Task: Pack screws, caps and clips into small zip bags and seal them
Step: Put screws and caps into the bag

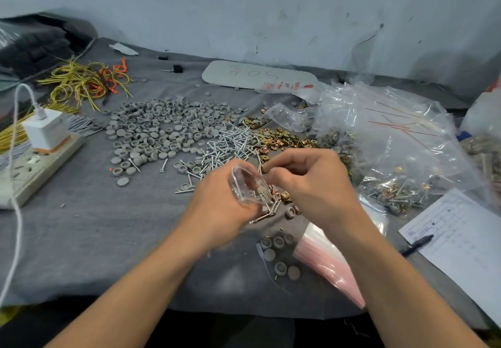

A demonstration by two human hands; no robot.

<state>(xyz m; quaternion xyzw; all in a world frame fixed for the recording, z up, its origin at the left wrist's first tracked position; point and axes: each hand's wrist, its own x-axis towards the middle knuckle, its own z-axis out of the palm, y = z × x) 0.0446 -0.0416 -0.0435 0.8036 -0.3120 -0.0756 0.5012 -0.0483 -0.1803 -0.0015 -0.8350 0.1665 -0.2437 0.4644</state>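
The left hand (219, 201) grips a small, crinkled clear zip bag (248, 185) with its mouth gaping toward the right hand (311, 182). That hand's fingers curl at the opening, and whether they pinch anything cannot be told. Beyond the hands lie thin shiny screws (233, 141), round grey caps (162, 128) and brassy clips (279, 138) on the felt-covered desk (95, 225).

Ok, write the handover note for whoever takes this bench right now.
Left hand grips small clear zip bag, mouth open, unsealed.
Right hand: fingers curled at the bag's mouth; what they hold is hidden.
Grey round plastic caps, silver screws, brass-coloured metal clips lie heaped behind the hands.
Done: filled bags in large clear sack, right.
Left: fill and seal this bag; empty pink-striped bags lie beside the right forearm.
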